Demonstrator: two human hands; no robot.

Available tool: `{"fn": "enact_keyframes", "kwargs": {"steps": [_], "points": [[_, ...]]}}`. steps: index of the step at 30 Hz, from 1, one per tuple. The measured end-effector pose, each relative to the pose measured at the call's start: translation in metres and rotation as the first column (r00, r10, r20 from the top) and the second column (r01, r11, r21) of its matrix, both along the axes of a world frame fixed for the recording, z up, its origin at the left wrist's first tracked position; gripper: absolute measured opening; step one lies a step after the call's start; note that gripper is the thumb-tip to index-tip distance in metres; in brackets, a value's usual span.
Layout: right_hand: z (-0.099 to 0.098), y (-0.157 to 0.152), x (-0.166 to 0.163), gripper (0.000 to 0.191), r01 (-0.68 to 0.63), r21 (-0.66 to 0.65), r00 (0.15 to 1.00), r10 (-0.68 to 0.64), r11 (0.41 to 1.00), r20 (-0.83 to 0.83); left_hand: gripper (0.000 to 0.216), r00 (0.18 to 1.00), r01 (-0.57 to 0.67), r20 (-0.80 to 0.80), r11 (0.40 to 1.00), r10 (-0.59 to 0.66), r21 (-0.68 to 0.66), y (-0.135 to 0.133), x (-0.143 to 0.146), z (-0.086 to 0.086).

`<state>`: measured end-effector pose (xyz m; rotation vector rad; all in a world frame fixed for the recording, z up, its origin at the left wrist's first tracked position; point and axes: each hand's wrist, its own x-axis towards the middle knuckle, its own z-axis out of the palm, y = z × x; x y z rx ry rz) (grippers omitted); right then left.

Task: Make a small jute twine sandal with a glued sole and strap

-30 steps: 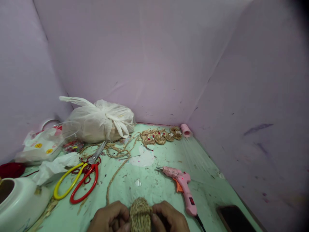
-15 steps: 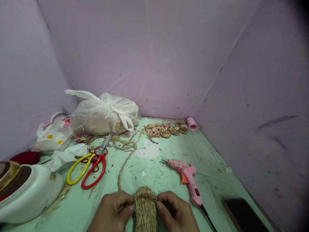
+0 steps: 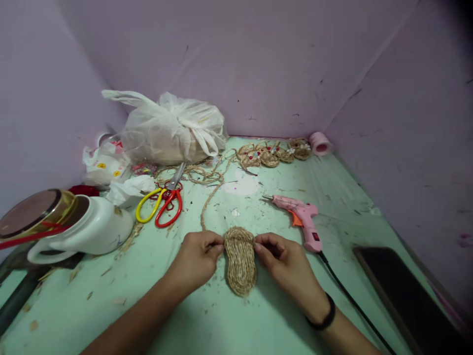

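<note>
A small slipper shape of coiled jute rope (image 3: 241, 264) lies at the middle of the table, its wider toe end away from me. My left hand (image 3: 201, 256) pinches its upper left edge, and my right hand (image 3: 283, 254) pinches the upper right edge. From near my left fingers a strand of jute twine (image 3: 205, 209) runs back to a loose tangle. A pink glue gun (image 3: 295, 212) rests on its side to the right, nozzle pointing left. Scissors with one yellow and one red handle (image 3: 173, 204) lie at the left, blades pointing away.
Finished-looking jute pieces with beads (image 3: 269, 155) and a pink spool (image 3: 320, 144) sit at the back. A tied white plastic bag (image 3: 177, 130) stands back left. A white mug-like pot (image 3: 98, 227) lies tipped at left; a dark phone (image 3: 402, 296) is at right beside the glue gun's black cord (image 3: 343, 291).
The view has tilted down, so everything appears higher and the whole jute piece now shows. Both hands keep their pinch at its sides.
</note>
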<state>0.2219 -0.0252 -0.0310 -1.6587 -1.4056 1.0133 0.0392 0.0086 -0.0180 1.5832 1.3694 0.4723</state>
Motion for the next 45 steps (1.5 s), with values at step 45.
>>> {"fn": "enact_keyframes", "kwargs": {"steps": [45], "points": [[-0.0052,0.0021,0.005,0.011,-0.043,0.054,0.997,0.047,0.998,-0.069,0.019,0.983,0.183,-0.111,0.725,-0.147,0.664,-0.0048,-0.0054,-0.0082]]}}
